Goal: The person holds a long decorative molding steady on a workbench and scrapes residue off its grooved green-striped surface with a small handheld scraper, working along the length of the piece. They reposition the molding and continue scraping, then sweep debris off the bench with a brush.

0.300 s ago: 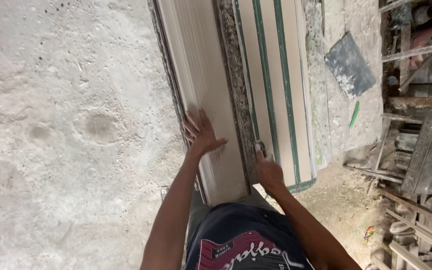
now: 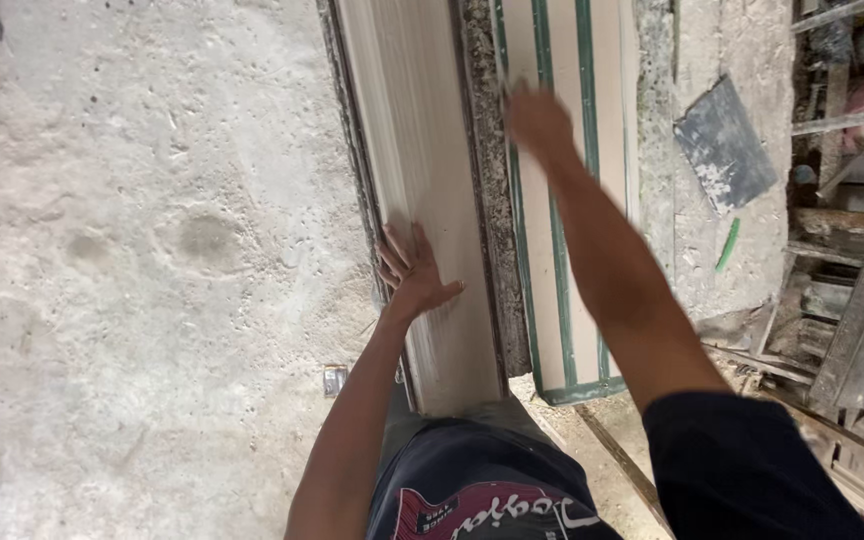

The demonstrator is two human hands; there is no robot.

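We get flat, even daylight with soft shadows and no glare, motion blur on the right hand (image 2: 537,120), and darker, murkier clutter at the right edge.

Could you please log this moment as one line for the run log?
left hand: flat on pale slab | right hand: blurred, over green-striped board | holding: nothing | floor: dusty concrete
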